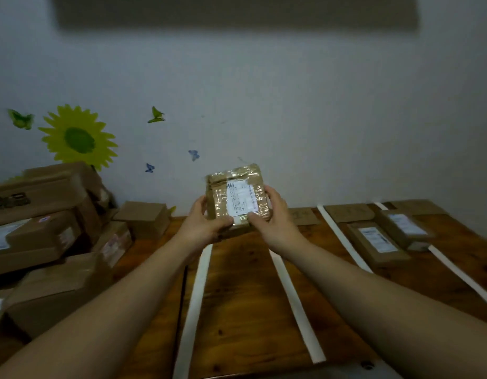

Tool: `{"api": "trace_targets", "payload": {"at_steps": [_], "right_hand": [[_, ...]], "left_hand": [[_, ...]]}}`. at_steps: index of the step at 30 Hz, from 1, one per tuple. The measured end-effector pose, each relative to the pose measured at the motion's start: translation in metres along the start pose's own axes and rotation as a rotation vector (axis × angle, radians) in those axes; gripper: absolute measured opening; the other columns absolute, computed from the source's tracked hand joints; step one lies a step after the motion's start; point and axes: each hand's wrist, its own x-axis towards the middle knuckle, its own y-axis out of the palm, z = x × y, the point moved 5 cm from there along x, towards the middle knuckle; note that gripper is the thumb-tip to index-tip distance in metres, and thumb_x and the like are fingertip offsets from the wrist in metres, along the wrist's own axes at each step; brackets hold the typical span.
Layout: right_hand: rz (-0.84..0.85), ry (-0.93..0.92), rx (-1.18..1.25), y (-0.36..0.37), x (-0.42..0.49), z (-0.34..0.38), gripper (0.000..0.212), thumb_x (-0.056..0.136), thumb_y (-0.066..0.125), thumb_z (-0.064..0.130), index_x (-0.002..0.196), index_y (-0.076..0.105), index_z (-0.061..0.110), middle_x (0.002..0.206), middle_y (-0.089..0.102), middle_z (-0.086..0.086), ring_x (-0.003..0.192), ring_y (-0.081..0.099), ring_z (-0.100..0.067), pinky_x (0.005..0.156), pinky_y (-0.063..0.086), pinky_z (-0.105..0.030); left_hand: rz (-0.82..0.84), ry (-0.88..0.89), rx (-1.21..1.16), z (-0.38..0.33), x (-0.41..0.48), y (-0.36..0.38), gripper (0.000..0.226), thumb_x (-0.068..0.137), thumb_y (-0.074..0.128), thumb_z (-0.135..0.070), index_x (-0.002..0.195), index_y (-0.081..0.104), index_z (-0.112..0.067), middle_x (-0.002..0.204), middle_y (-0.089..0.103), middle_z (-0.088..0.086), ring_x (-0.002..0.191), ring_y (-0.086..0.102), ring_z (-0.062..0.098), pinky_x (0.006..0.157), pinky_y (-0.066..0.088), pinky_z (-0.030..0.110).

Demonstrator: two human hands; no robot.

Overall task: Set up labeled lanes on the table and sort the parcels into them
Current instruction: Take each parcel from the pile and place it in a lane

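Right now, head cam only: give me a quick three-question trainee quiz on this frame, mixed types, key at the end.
1. True or false: the small brown tape-wrapped parcel with the white label lies flat on the brown wooden table.
2. Multiple choice: the pile of brown cardboard boxes sits at the person's A) left, B) right, C) lap.
3. Fill in: ___ labelled brown parcels lie on the table among the white tape strips at the right.
Key: 1 false, the left hand and right hand hold it up. 2 A. 3 two.
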Motion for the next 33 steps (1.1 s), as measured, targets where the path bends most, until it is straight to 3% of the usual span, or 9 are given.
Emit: {"api": "trace_targets", "payload": {"at_steps": [2, 6, 11, 17, 21, 25, 28, 30, 33], "right_hand": [[0.005, 0.031, -0.09, -0.035, -0.01, -0.024, 0.072, 0.087, 0.066, 0.02, 0.147, 0.027, 0.031, 0.14, 0.036, 0.001, 0.125, 0.04, -0.015, 0.101, 0.037, -0.029], [0.008, 0.089, -0.159, -0.098, -0.026, -0.069, 0.079, 0.084, 0.071, 0.022, 0.148, 0.025, 0.029, 0.142, 0.036, -0.001, 0.129, 0.04, -0.017, 0.106, 0.038, -0.034], [-0.037, 0.194, -0.218, -0.143, -0.037, -0.119, 0.086, 0.083, 0.071, 0.025, 0.15, 0.016, 0.032, 0.142, 0.034, 0.003, 0.127, 0.036, -0.009, 0.095, 0.032, -0.021], [-0.107, 0.277, -0.243, -0.166, -0.021, -0.16, 0.089, 0.081, 0.072, 0.028, 0.146, 0.013, 0.042, 0.144, 0.03, 0.009, 0.116, 0.027, 0.001, 0.095, 0.026, -0.022], [-0.159, 0.231, -0.246, -0.175, 0.01, -0.172, 0.085, 0.075, 0.076, 0.026, 0.14, 0.025, 0.043, 0.135, 0.04, 0.016, 0.121, 0.034, 0.002, 0.099, 0.033, -0.025], [-0.193, 0.229, -0.245, -0.178, 0.037, -0.191, 0.088, 0.074, 0.078, 0.024, 0.143, 0.025, 0.038, 0.133, 0.042, 0.018, 0.12, 0.036, 0.004, 0.091, 0.03, -0.014], [-0.111, 0.259, -0.241, -0.177, 0.052, -0.215, 0.074, 0.079, 0.073, 0.025, 0.14, 0.032, 0.031, 0.134, 0.045, 0.014, 0.122, 0.04, -0.001, 0.092, 0.035, -0.013], [-0.014, 0.326, -0.255, -0.177, 0.058, -0.237, 0.061, 0.083, 0.069, 0.027, 0.135, 0.039, 0.028, 0.134, 0.049, 0.008, 0.123, 0.045, -0.008, 0.097, 0.043, -0.025], [0.11, 0.384, -0.264, -0.185, 0.065, -0.276, 0.051, 0.085, 0.068, 0.026, 0.129, 0.042, 0.03, 0.124, 0.052, 0.012, 0.118, 0.05, -0.009, 0.096, 0.045, -0.029]], "left_hand": [[0.051, -0.054, 0.031, 0.017, 0.006, 0.045, 0.073, 0.075, 0.074, -0.008, 0.133, 0.036, -0.032, 0.107, 0.062, -0.011, 0.086, 0.068, 0.013, 0.057, 0.054, 0.025], [0.149, -0.142, 0.035, 0.05, 0.017, 0.123, 0.06, 0.079, 0.07, -0.009, 0.127, 0.04, -0.028, 0.112, 0.065, -0.002, 0.092, 0.067, 0.019, 0.067, 0.057, 0.036], [0.278, -0.182, 0.097, 0.07, 0.028, 0.186, 0.085, 0.08, 0.069, -0.009, 0.141, 0.021, -0.044, 0.105, 0.057, -0.016, 0.091, 0.063, 0.015, 0.058, 0.055, 0.027], [0.439, -0.206, 0.127, 0.087, 0.058, 0.224, 0.106, 0.073, 0.076, -0.004, 0.145, 0.01, -0.044, 0.104, 0.052, -0.024, 0.102, 0.058, 0.016, 0.085, 0.054, 0.044], [0.458, -0.113, 0.166, 0.091, 0.093, 0.23, 0.115, 0.067, 0.078, 0.001, 0.147, 0.007, -0.04, 0.118, 0.051, -0.019, 0.111, 0.054, 0.01, 0.093, 0.05, 0.036], [0.462, -0.048, 0.215, 0.098, 0.126, 0.238, 0.114, 0.068, 0.078, 0.0, 0.147, 0.006, -0.037, 0.121, 0.048, -0.025, 0.119, 0.05, 0.01, 0.097, 0.047, 0.034], [0.444, -0.086, 0.286, 0.118, 0.142, 0.245, 0.109, 0.07, 0.08, -0.013, 0.147, 0.008, -0.039, 0.142, 0.038, -0.005, 0.13, 0.041, 0.021, 0.102, 0.043, 0.044], [0.424, -0.184, 0.334, 0.139, 0.148, 0.25, 0.098, 0.072, 0.078, -0.025, 0.145, 0.015, -0.043, 0.144, 0.032, -0.002, 0.128, 0.04, 0.025, 0.099, 0.045, 0.046], [0.438, -0.298, 0.299, 0.172, 0.152, 0.268, 0.078, 0.078, 0.072, -0.023, 0.132, 0.025, -0.053, 0.123, 0.046, -0.017, 0.104, 0.05, 0.003, 0.08, 0.051, 0.024]]}}
